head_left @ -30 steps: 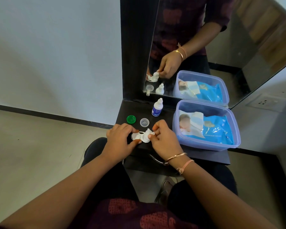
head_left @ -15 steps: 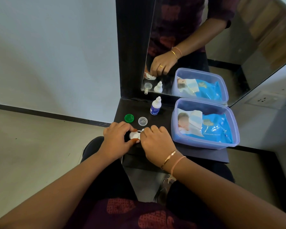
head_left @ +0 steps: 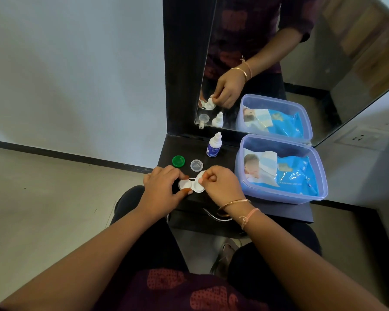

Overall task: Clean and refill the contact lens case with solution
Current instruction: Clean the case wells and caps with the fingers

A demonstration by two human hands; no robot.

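A white two-well contact lens case [head_left: 190, 185] lies on the small black shelf [head_left: 229, 142] under a mirror. My left hand [head_left: 162, 187] pinches its left well between thumb and fingers. My right hand [head_left: 220, 184] holds a small white piece, a tissue or wipe, at the case's right well; what it is exactly I cannot tell. A green cap [head_left: 178, 161] and a clear cap [head_left: 196, 165] lie just behind the case. The small white solution bottle [head_left: 214, 145] with a blue label stands upright farther back.
A clear plastic box [head_left: 319, 176] holding a blue wipes pack [head_left: 294, 176] fills the shelf's right side. The mirror [head_left: 279, 63] rises behind and reflects my hands. A drawer handle [head_left: 213, 216] sits below the shelf's front edge. My knees are under it.
My right hand drew back to the right off the case, so both wells show again; it had covered the case half a second ago. My left hand kept its hold.
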